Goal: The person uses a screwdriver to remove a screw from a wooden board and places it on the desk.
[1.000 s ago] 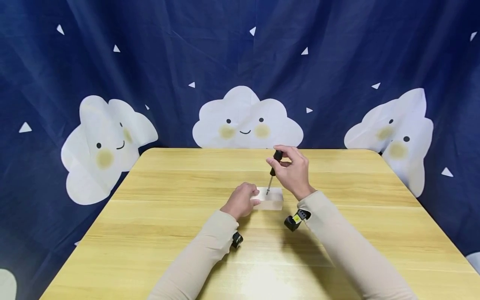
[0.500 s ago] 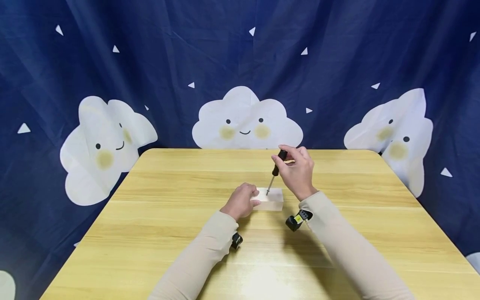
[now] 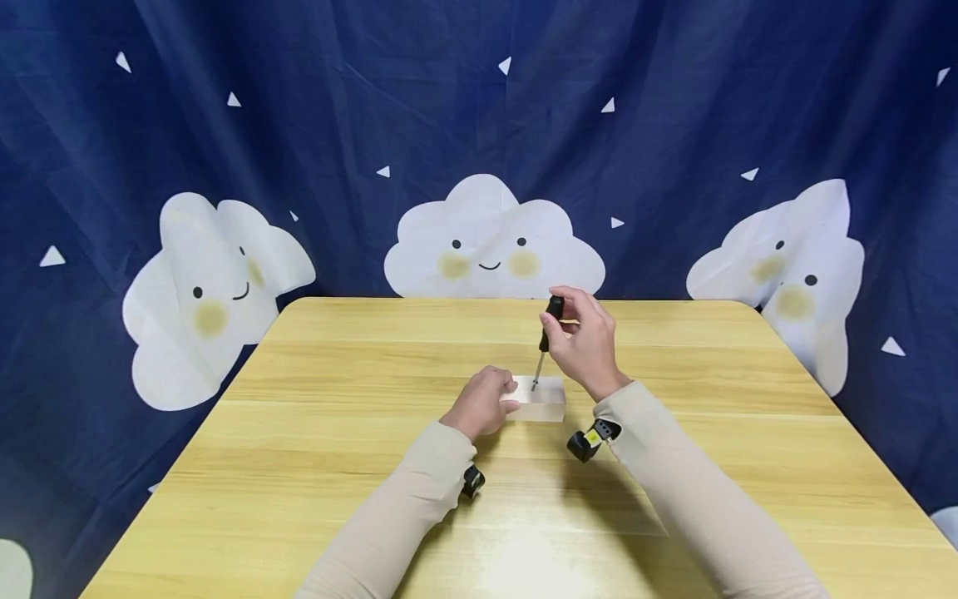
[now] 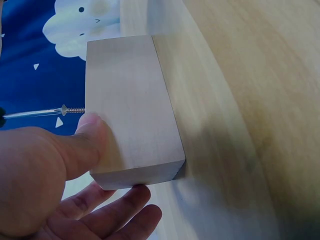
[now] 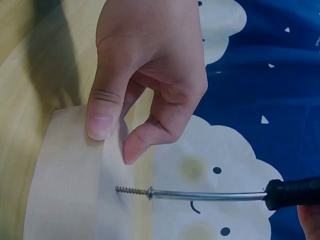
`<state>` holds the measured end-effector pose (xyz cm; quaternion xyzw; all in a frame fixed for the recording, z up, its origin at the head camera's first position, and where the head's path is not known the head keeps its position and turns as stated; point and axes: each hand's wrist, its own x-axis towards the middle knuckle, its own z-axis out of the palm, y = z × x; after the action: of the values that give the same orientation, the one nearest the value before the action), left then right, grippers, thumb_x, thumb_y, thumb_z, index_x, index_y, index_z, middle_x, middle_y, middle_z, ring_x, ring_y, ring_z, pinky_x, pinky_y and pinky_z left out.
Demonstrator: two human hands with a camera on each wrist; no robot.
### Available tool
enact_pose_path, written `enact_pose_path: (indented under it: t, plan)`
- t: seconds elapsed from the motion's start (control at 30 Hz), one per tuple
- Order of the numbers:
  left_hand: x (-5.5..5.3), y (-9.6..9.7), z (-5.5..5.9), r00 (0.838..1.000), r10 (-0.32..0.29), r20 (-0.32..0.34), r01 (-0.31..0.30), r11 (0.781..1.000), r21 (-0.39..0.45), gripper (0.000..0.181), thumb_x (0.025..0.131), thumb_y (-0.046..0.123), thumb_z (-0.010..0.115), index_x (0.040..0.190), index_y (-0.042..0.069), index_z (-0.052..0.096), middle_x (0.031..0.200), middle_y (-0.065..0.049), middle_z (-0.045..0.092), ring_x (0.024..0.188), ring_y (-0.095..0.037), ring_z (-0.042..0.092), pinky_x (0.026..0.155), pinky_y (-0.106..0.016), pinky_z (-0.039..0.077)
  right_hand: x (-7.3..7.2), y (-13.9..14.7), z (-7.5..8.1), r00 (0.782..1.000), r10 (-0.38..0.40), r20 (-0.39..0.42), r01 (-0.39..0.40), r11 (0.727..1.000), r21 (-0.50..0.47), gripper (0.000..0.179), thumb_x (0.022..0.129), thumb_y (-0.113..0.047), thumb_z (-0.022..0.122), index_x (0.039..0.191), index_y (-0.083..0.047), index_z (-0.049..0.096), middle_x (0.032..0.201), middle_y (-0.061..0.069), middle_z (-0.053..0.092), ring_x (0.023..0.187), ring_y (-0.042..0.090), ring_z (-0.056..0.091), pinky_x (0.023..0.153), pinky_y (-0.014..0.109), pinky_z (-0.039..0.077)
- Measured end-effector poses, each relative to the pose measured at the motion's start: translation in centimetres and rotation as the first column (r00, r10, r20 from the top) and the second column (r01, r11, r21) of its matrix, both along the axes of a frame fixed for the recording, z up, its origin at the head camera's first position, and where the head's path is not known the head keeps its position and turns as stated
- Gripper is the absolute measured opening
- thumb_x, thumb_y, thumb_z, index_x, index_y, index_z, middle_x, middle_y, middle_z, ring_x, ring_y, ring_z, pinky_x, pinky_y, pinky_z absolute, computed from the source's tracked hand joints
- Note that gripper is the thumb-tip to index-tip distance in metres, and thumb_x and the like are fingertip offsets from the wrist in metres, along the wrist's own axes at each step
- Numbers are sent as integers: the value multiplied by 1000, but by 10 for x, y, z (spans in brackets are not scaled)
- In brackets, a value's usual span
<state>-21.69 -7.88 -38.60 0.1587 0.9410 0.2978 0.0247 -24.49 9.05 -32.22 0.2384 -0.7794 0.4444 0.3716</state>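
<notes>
A pale wooden block lies on the table, its left end gripped by my left hand. In the left wrist view the thumb presses near one edge, with fingers at the block's end. My right hand holds a black-handled screwdriver between thumb and fingers, steeply upright with a slight lean. Its metal shaft meets the head of a threaded screw. The screw's point is at the block's upper face. Only a bit of a right-hand finger shows in the right wrist view.
Under the block is a light wood-grain table with rounded far corners. Behind it hangs a dark blue curtain printed with white clouds and small triangles. A black wrist device sits at the right cuff.
The right hand and screwdriver handle swung slightly right half a second ago and are back left now. The left hand and block have stayed put.
</notes>
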Motion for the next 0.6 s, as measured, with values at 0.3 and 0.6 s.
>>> enact_pose_path:
  t: [0.3,0.6]
  plan:
    - [-1,0,-1,1000,6,2,-6,1000,8,22,85,15,75,101,3,66,107,-11,63,105,-27,58,96,-38,49,1,-1,-7,996,-75,-56,76,997,34,49,73,-9,86,112,5,60,89,18,55,70,26,62,56,34,59]
    - [1,0,1,1000,10,12,-10,1000,11,20,85,14,75,99,4,66,107,-11,62,104,-27,58,95,-38,49,3,1,-4,995,-69,-72,71,997,28,45,74,-1,83,114,4,61,88,20,59,67,29,66,56,36,59]
